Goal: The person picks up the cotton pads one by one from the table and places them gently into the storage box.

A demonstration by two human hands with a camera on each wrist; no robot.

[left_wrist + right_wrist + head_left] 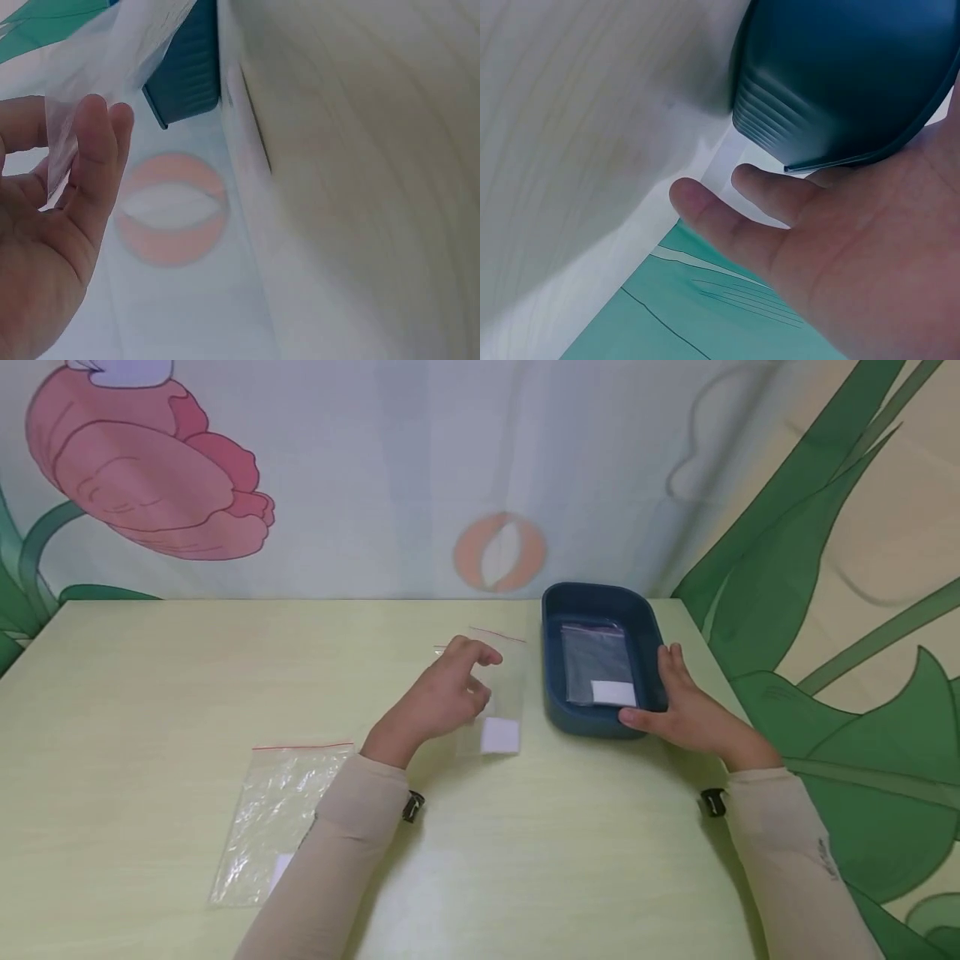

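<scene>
L hand (442, 693): I pinch a clear bag (495, 693) just above the tabletop (150, 693).
R hand (686, 710): I grip the tray (600, 597) by its near corner (another bag inside).
Spare bag (277, 810): flat, near-left.

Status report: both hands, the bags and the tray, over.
Left hand pinching clear zip bag just off table. Right hand gripping dark blue tray, one bag inside. Spare bag lies clear.
</scene>
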